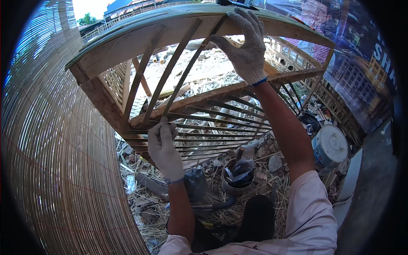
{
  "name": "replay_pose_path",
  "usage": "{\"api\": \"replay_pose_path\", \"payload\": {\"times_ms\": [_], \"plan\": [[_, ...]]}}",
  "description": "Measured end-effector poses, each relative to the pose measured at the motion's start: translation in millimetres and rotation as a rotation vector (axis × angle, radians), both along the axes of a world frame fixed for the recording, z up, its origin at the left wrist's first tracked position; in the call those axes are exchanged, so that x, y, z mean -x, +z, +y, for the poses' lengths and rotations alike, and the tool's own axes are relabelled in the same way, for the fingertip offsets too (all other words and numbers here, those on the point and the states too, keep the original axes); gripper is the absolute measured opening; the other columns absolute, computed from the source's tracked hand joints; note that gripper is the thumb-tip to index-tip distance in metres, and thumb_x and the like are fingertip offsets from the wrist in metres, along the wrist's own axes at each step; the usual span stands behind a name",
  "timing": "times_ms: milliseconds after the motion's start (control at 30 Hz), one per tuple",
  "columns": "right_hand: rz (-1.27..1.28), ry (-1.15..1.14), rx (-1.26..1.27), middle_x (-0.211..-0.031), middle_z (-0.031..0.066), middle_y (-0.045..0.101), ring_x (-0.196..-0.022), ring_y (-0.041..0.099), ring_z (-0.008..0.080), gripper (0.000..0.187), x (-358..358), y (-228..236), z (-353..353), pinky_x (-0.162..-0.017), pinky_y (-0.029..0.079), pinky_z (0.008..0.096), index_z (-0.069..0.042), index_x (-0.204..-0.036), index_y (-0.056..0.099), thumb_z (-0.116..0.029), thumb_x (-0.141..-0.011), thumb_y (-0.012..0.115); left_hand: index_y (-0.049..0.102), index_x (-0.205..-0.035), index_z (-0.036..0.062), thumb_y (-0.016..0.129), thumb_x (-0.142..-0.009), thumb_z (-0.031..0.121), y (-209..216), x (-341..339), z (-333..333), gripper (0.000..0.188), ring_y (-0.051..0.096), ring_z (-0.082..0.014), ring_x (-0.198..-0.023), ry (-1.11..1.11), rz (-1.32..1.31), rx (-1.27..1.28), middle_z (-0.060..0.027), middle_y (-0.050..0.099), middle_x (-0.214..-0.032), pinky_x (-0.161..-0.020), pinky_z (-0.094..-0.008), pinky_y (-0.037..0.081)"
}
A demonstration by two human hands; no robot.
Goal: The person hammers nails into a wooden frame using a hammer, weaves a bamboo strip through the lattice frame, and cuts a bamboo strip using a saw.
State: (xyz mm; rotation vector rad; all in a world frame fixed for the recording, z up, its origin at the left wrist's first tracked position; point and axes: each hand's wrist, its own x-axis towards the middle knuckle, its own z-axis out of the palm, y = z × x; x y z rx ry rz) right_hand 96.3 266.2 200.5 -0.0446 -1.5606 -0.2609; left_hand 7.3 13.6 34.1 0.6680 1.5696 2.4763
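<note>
A wooden frame with a slatted front and lower rack stands before me. My left hand, in a pale knit work glove, is closed at the lower end of a thin wooden slat, its fingers bunched against the lower rail. My right hand, gloved alike, reaches up to the frame's top board. Its fingers are stretched over the board's edge, and the thumb is spread apart, resting against the same slat near its upper end. The slat leans, its top further right than its foot. More slats stand to its left.
A bamboo blind hangs at left. Below lie straw and rubble, a bucket with bags and tools, and a dark plastic bag. A white-lidded pail sits at right, before a printed banner. A dark tool lies on top.
</note>
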Motion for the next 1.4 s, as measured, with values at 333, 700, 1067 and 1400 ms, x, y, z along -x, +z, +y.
{"api": "replay_pose_path", "payload": {"times_ms": [333,700,1067,1400], "plan": [[-0.039,-0.036,0.116,-0.142,0.0185,0.062,-0.141,0.049,0.0396,0.072,-13.8,7.0,-21.0,-0.116,0.043,0.0503,-0.009,-0.132,0.065,-0.039,-0.074,0.096,0.062,-0.123,-0.0041,0.056,-0.111,0.02,0.4,1.7,-3.1,0.028,0.071,-0.018,-0.106,-0.025,0.0,0.04,-0.0139,0.069,-0.116,-0.093,-0.0313,0.062],[0.05,-0.155,-0.054,-0.121,0.0141,0.07,-0.125,0.06,0.0346,0.048,-20.6,15.5,-28.8,-0.104,0.05,0.0489,-0.009,-0.122,0.066,-0.042,-0.091,0.082,0.064,-0.118,-0.0026,0.058,-0.11,0.019,19.5,-12.6,1.1,0.024,0.07,-0.015,-0.098,0.262,0.137,0.104,-0.0088,0.069,-0.112,-0.088,-0.0302,0.06],[-0.003,-0.144,0.137,-0.142,0.0133,0.054,-0.143,0.041,0.0332,0.091,-17.9,11.2,-11.9,-0.117,0.03,0.0507,-0.006,-0.138,0.056,-0.061,-0.072,0.086,0.068,-0.109,0.0065,0.071,-0.099,0.009,159.7,-22.9,122.1,0.011,0.067,-0.0215,-0.099,0.601,1.024,-0.283,-0.0073,0.069,-0.107,-0.09,-0.037,0.054],[-0.103,-0.167,0.218,-0.111,0.011,0.066,-0.121,0.054,0.0284,0.063,-36.4,29.5,-8.7,-0.114,0.031,0.0493,-0.011,-0.118,0.069,-0.061,-0.08,0.076,0.071,-0.104,0.0138,0.073,-0.096,0.014,169.9,11.9,173.1,0.009,0.067,-0.0269,-0.099,0.913,1.347,-0.245,-0.0052,0.073,-0.102,-0.095,-0.0442,0.048]]}}
